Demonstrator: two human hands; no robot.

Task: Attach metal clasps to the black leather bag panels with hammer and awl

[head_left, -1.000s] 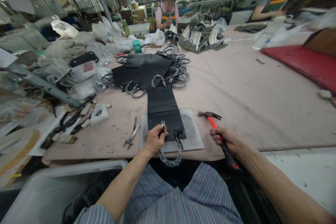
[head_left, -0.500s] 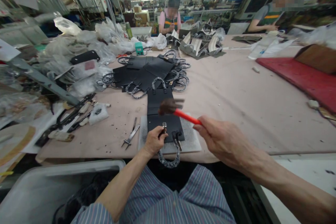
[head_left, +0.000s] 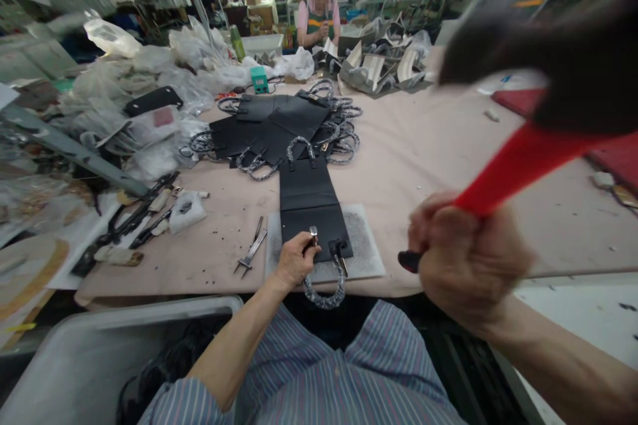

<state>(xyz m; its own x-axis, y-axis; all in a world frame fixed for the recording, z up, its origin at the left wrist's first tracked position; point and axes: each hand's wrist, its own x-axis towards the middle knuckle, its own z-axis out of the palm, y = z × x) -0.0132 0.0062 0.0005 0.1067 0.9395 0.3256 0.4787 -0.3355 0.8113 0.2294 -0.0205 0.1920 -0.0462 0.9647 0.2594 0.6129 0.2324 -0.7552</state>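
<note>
My right hand (head_left: 468, 259) grips the red handle of a hammer (head_left: 518, 159), raised close to the camera and blurred. My left hand (head_left: 296, 259) is closed around a small metal punch (head_left: 313, 232), held upright on a black bag panel (head_left: 309, 202). The punch's lower end is hidden by my fingers. A wrapped rope handle (head_left: 325, 297) hangs from the panel's near end over the table edge. Beneath the panel lies a whitish board (head_left: 366, 246) with dark specks. Left of the board rests a pair of metal dividers (head_left: 252, 252).
Black panels with wrapped handles (head_left: 274, 123) are heaped beyond my hands. Plastic bags (head_left: 149, 73) and tools (head_left: 144, 212) crowd the left. A grey bin (head_left: 214, 309) stands below the table's left front. A person (head_left: 319, 13) sits across the table (head_left: 399, 166) near grey pieces (head_left: 379, 63).
The hammer has swung up and right, from above the punch to close before the camera. My left hand keeps the punch in nearly the same place. The view has tilted slightly downward.
</note>
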